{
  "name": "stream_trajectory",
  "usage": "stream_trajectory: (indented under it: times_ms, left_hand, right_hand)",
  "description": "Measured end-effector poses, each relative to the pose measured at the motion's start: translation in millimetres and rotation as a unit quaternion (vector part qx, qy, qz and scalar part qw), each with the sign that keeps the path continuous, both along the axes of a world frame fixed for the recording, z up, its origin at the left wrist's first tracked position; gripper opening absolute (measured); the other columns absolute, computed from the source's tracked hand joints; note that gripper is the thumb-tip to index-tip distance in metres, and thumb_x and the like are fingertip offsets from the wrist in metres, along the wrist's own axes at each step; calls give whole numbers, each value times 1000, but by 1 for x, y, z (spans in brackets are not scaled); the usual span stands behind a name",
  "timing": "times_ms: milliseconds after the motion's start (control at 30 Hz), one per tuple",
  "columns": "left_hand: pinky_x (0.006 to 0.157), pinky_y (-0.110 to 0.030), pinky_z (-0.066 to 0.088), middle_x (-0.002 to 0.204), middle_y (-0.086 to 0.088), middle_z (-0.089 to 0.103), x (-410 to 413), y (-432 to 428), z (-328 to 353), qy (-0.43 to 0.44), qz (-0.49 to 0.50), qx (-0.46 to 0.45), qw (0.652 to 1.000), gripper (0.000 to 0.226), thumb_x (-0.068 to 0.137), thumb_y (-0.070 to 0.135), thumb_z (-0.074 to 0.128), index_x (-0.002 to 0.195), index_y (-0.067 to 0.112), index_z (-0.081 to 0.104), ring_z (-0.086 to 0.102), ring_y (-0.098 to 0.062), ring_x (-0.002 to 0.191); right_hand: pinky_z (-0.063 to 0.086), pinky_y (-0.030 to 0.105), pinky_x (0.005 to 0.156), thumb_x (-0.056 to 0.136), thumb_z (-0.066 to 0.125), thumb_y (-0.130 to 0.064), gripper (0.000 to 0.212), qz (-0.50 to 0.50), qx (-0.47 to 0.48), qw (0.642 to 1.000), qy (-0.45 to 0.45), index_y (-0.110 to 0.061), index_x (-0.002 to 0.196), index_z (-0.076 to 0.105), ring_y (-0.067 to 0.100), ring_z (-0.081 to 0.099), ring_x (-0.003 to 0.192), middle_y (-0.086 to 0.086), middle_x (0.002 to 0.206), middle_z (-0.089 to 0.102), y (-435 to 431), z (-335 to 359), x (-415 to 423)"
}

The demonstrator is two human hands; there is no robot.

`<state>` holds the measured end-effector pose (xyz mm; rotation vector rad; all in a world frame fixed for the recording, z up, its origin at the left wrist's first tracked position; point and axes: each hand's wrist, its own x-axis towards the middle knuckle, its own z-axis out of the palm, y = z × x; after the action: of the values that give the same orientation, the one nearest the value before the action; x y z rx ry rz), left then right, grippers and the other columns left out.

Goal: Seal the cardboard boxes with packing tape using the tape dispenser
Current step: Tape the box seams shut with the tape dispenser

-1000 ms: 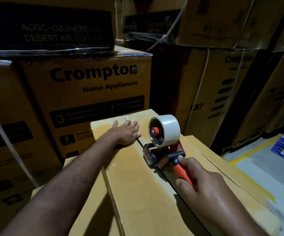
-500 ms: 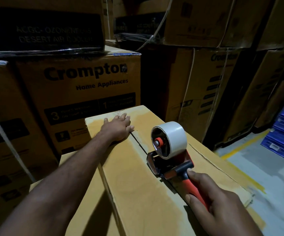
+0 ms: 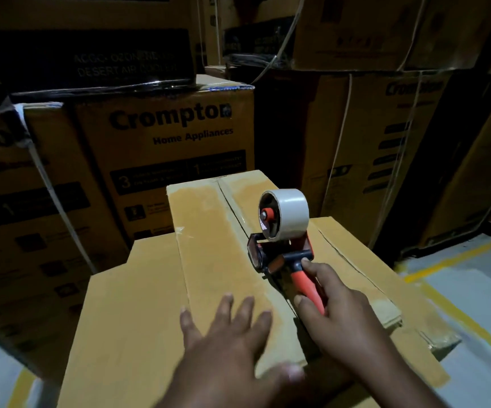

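Tall stacked cartons (image 3: 165, 136) printed "Crompton Home Appliances" fill the far side and the left, bound with pale straps. A grey floor (image 3: 473, 304) with a yellow line (image 3: 444, 260) shows at the right.

In the middle, a long plain cardboard box (image 3: 209, 254) lies on top of wider lower boxes (image 3: 126, 304) and runs from near to far. Its two top flaps meet in a centre seam (image 3: 229, 201) that leads away toward the cartons. Whether tape already covers that seam is not clear in the dim light.

The tape dispenser (image 3: 279, 254) sits on the box top, on the seam line about halfway along, with its front end pointing to the far left. Its pale tape roll (image 3: 290, 213) stands upright above the red and black frame.

The right hand (image 3: 335, 301) grasps the dispenser's red handle (image 3: 309, 287), fingers curled round it and thumb along the near side.

The left hand (image 3: 232, 328) is released, fingers straight and spread, palm down over the near left flap of the box just beside the right hand. It is blurred, so contact with the cardboard cannot be told.
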<state>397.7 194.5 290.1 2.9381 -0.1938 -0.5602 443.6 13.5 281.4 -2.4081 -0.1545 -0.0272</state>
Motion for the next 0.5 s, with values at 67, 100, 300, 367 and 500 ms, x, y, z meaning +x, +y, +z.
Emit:
stream_trajectory:
  times_ms: [67,100,300,367,500]
  left_hand:
    - [103,-75,-20,164,15,-27,-13,-23,-7,-13,-8,50,999,113,56,96,-2,154,43,-18,-29,-19,151]
    - [103,-76,-19,165,12,-26,-15,-29,-12,-35,1,73,997,113,56,94,-4,155,40,-19,-28,-21,151]
    - [106,-76,-14,168,8,-15,-8,-39,-27,-95,27,99,990,106,67,90,-10,158,34,-10,-18,-23,155]
    - [107,-77,-14,169,8,-14,-6,-40,-29,-105,31,92,990,102,72,88,-10,158,35,-6,-17,-23,155]
    - [111,-75,-12,169,6,-9,-5,-40,-33,-124,26,89,988,100,75,88,-8,159,34,-1,-14,-24,155]
  right_hand:
    - [42,23,60,95,56,-43,51,13,9,1000,-10,-49,139,31,9,58,76,-7,100,61,-4,-2,-2]
    - [42,23,59,95,56,-42,51,19,13,1000,-13,-48,139,32,10,58,76,-7,99,60,-5,-4,-3]
    - [38,17,54,97,56,-39,50,31,59,998,-21,-44,141,33,2,55,76,-3,108,56,-12,-10,0]
    - [37,17,53,97,55,-38,49,35,65,997,-19,-43,141,33,3,54,75,-3,107,55,-13,-10,1]
    - [40,18,54,97,55,-37,50,36,78,996,-15,-41,142,33,5,56,78,-4,109,51,-15,-10,1]
